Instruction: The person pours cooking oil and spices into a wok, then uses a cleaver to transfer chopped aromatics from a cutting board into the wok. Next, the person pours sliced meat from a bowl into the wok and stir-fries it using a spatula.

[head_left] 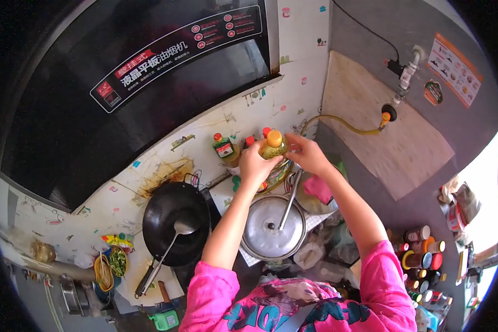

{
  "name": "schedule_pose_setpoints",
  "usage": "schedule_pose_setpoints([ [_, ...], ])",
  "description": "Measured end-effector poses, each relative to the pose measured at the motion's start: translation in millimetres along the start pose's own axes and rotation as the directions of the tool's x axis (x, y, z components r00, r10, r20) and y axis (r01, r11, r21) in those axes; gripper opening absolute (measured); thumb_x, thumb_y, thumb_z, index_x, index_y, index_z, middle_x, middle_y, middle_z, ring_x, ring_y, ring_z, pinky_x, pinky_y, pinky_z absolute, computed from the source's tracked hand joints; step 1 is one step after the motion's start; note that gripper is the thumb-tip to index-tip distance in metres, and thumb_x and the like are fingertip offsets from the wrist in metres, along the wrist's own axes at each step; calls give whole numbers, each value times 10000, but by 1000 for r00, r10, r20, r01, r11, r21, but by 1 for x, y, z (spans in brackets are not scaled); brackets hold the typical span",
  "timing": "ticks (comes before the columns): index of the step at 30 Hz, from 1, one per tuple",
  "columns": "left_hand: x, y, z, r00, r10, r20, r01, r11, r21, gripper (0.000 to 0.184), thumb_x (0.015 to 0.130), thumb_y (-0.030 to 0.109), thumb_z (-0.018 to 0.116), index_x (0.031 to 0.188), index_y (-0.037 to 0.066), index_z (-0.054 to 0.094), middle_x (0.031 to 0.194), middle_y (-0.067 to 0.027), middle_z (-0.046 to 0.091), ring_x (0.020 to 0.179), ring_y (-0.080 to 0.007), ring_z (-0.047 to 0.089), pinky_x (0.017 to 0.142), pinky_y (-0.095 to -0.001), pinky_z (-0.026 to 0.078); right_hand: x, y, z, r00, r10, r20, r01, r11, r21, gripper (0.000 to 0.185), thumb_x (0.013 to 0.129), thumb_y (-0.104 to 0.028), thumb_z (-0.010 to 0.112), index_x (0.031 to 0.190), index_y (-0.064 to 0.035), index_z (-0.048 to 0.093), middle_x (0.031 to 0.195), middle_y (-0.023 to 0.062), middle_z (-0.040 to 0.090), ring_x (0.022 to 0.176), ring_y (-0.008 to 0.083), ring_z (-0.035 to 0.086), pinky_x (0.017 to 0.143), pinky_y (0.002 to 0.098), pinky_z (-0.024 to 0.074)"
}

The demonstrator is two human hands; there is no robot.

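My left hand (254,165) is wrapped around a bottle with a yellow-orange cap (274,139), held up near the back wall. From the other side, my right hand (311,157) has its fingers and thumb against the same bottle; part of its body is hidden by my hands. Just left of it stands a green bottle with a red cap (224,147). More red-capped bottles are partly hidden behind my left hand. Under my forearms sits a pot with a metal lid (260,235), a long metal handle lying across it.
A black wok (171,213) holds a metal spatula (183,227) on the left. A pink cloth (317,190) lies on a container at right. Several jars (418,260) crowd the far right. A range hood (149,110) overhangs the left, and a yellow hose (343,123) runs along the wall.
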State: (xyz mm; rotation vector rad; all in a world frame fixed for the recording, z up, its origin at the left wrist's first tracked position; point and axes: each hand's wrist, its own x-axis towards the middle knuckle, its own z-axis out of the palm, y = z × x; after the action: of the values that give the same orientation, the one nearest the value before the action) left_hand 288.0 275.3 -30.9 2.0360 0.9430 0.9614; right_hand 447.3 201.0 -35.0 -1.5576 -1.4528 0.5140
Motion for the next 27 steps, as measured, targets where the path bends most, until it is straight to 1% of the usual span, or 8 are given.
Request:
schedule_pose_setpoints([
  [4,-4,-14,21,1000,2,-23,0,995,95,507,610,147,782,1051,5,576,964,-133,647,888,-216,630,786,-315,478,1,32,9,999,43,4,-43,996,73,494,717,-58,654,1184,-1,501,1041,147,612,917,196,611,804,301,480],
  [6,-3,-28,32,1000,7,3,-7,1000,6,488,607,143,781,1031,6,581,944,-133,650,884,-228,630,777,-324,479,1,49,13,997,70,7,-71,993,98,489,698,-71,662,1160,4,521,1026,166,615,908,216,620,791,306,483],
  [8,-1,-34,40,1000,-9,2,9,1000,-3,448,603,152,769,993,20,592,909,-160,637,858,-288,620,741,-344,479,4,66,18,993,120,7,-119,977,179,482,695,-66,670,1149,6,527,1021,166,619,903,209,623,793,302,483],
  [13,22,-26,46,1000,27,-10,-27,1000,-3,441,618,145,758,993,-5,582,906,-172,633,863,-298,618,745,-347,479,19,49,1,998,48,-34,-42,986,162,506,688,-76,688,1157,7,517,948,164,638,876,198,633,771,299,488],
  [16,42,-16,47,998,69,11,-69,998,-9,431,639,150,747,1001,-11,576,909,-177,631,869,-304,615,748,-349,479,39,48,-15,999,12,-50,-11,1000,13,521,674,-69,698,1160,-7,519,953,176,631,855,217,637,758,299,494],
  [19,66,-10,51,997,40,66,-40,999,-9,463,669,172,751,1061,-1,575,940,-143,647,890,-246,627,772,-324,479,56,46,-32,999,33,-42,-33,999,-5,534,659,-55,700,1162,-28,523,967,185,623,846,237,638,745,304,501],
  [25,111,-7,80,981,192,22,-185,966,-181,403,672,143,729,1009,-12,571,927,-181,620,875,-317,605,757,-360,475,82,52,-62,984,-59,-167,55,998,-27,540,663,-30,692,1170,-11,509,971,154,632,869,207,630,748,304,502],
  [27,123,-8,90,951,301,-72,-299,953,41,394,693,141,729,1025,-7,577,965,-138,617,905,-266,599,805,-346,462,91,64,-68,978,-75,-192,66,996,-52,534,659,-14,673,1167,-1,511,1031,207,595,893,297,617,749,330,506],
])
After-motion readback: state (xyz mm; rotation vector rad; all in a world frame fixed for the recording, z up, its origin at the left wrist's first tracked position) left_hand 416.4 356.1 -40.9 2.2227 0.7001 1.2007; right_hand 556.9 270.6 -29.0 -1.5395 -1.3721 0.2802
